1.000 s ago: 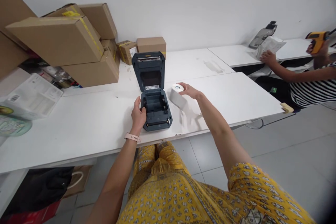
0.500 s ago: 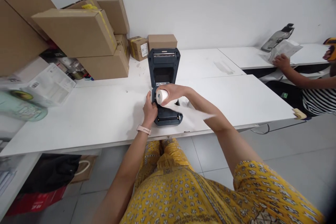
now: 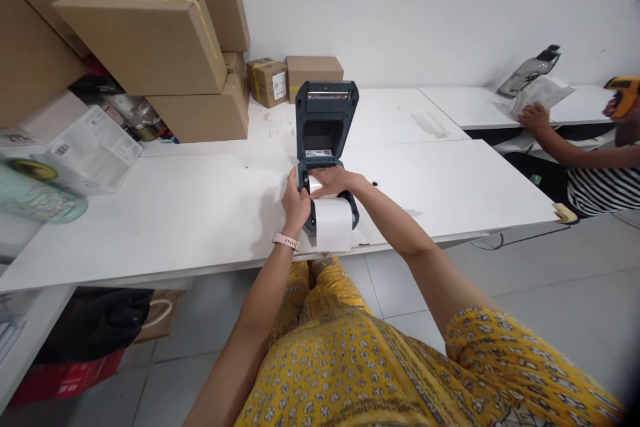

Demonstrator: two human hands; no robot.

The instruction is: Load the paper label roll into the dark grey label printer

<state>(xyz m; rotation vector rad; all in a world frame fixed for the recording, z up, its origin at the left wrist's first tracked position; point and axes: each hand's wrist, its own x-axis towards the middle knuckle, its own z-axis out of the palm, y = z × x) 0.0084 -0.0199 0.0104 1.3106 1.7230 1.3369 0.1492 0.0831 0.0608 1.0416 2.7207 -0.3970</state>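
Observation:
A dark label printer stands on the white table with its lid raised. Inside its lower half lies a white paper roll, partly covered by my right hand, whose fingers close over it. From the roll, a wide white strip runs forward over the printer's front and hangs at the table edge. My left hand, with a pink band at the wrist, grips the printer's left side, thumb inward beside the roll.
Cardboard boxes are stacked at the back left, with a white carton and a green bottle beside them. Two small boxes stand behind the printer. At the right, a person's hand holds a pale packet; the other holds a yellow-orange device.
The roll has gone down into the printer, and its loose strip has swung from the right to lie over the front. The view has shifted slightly. The person's yellow-orange device shows more.

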